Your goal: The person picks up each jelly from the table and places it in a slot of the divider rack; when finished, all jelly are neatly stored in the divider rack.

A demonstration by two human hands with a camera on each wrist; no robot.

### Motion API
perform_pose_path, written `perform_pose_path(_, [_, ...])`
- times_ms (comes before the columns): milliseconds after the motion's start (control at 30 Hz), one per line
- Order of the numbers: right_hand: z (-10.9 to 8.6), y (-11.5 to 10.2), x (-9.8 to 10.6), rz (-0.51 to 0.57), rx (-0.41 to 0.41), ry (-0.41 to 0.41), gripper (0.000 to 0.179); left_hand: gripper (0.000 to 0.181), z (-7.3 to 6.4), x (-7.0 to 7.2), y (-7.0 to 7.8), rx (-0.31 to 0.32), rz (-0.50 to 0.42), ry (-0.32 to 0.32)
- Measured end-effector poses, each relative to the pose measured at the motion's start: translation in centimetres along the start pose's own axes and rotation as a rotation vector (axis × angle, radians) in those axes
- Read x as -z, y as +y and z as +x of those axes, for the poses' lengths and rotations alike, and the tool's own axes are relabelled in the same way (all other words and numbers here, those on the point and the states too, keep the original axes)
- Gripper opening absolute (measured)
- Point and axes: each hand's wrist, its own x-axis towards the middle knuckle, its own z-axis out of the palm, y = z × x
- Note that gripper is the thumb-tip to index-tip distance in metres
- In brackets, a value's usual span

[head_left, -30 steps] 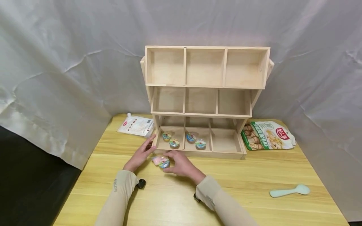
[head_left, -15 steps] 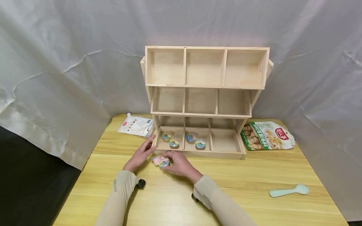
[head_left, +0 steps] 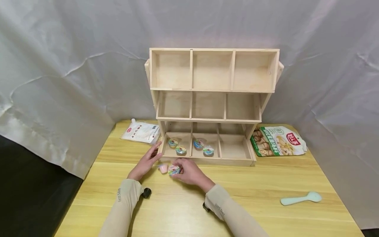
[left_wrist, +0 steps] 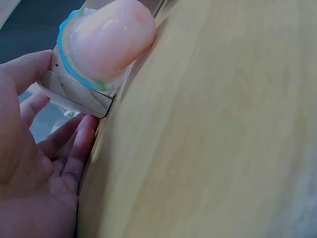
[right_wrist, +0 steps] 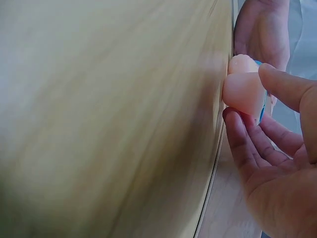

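while the right hand (head_left: 189, 171) pinches a smooth, tapered cup (head_left: 173, 170) in its fingers, the left hand (head_left: 144, 165), fingers extended, lies beside the wooden rack (head_left: 207, 161), contact unclear; a second cup (head_left: 163, 169) lies tipped on the worktop (head_left: 177, 207) between them, its top mostly hidden.

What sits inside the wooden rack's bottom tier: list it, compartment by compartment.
The left compartment holds two jelly cups, the middle compartment two more; the right compartment shows bare wood. What lies under the cups is covered, and the middle tier blocks the view farther back.
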Motion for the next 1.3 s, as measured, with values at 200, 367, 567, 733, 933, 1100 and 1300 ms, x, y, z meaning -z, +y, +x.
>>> perform_pose_path(200, [-0.5, 0.2, 0.7, 0.050, -0.022, 0.007, 0.046, 0.064, 0.0, 0.0, 0.0, 0.005, -0.014, 0.001])
perform_pose_path(367, [-1.1, 0.5, 1.7, 0.069, -0.062, 0.032, 0.050, 0.065, 0.0, 0.1, 0.0, 0.012, -0.019, 0.000])
perform_pose_path(567, [-1.6, 0.7, 2.9, 0.102, -0.082, 0.074, 0.047, 0.065, 0.0, 0.2, 0.0, 0.012, -0.014, -0.006])
perform_pose_path(733, [-2.0, 0.7, 3.9, 0.126, -0.099, 0.092, 0.046, 0.066, -0.1, 0.1, 0.1, 0.008, -0.013, -0.005])
perform_pose_path(933, [-2.1, 0.9, 4.9, 0.152, -0.101, 0.122, 0.047, 0.065, -0.2, 0.0, 0.1, 0.008, -0.010, 0.000])
perform_pose_path(1100, [-2.3, 1.0, 5.8, 0.170, -0.104, 0.144, 0.048, 0.065, -0.1, 0.0, 0.0, 0.011, -0.014, -0.004])
perform_pose_path(1300, [-2.5, 1.4, 6.6, 0.166, -0.122, 0.188, 0.049, 0.065, 0.0, 0.0, 0.1, 0.003, -0.020, -0.007])
